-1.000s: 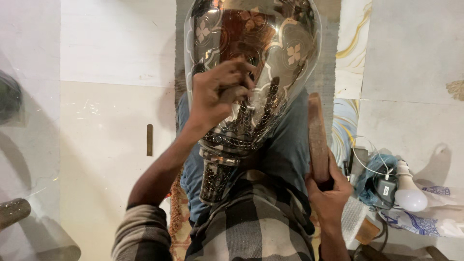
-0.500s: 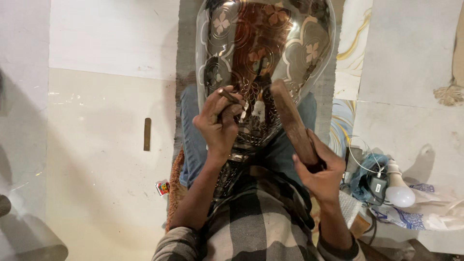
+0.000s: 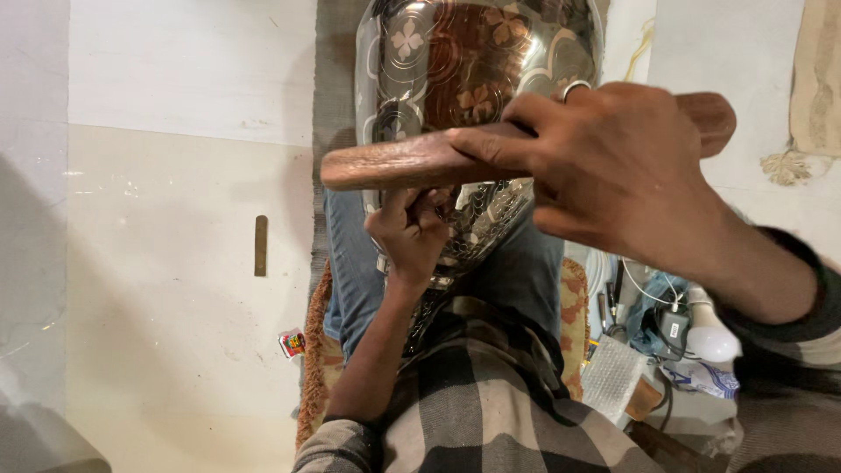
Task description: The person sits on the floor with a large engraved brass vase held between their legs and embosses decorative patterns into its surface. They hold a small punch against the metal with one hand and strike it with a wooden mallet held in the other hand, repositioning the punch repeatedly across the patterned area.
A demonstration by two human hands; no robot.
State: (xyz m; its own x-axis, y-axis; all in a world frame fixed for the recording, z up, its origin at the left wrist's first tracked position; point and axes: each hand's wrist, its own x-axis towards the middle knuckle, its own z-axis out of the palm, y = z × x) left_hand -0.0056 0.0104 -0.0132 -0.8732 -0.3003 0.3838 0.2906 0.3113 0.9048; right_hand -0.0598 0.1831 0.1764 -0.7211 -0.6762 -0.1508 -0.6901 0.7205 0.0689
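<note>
Engraved metal vase (image 3: 473, 79) – floral; right hand (image 3: 613, 166) grips wooden mallet (image 3: 394, 162), left hand (image 3: 412, 236) pinches vase.

Left hand (image 3: 410, 235) reaches forward with fingers curled, while right hand (image 3: 613, 166) is raised, closed in a grip.

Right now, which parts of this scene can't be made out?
All in the head view:
- Metal vase: its top is cut off by the upper edge; its base is hidden behind the left hand and checked shirt.
- What the left hand's fingertips pinch: too small and shadowed.
- Wooden mallet: its middle is covered by the right hand.
- Small items by the white bulb: tangled, partly hidden by the right arm.
</note>
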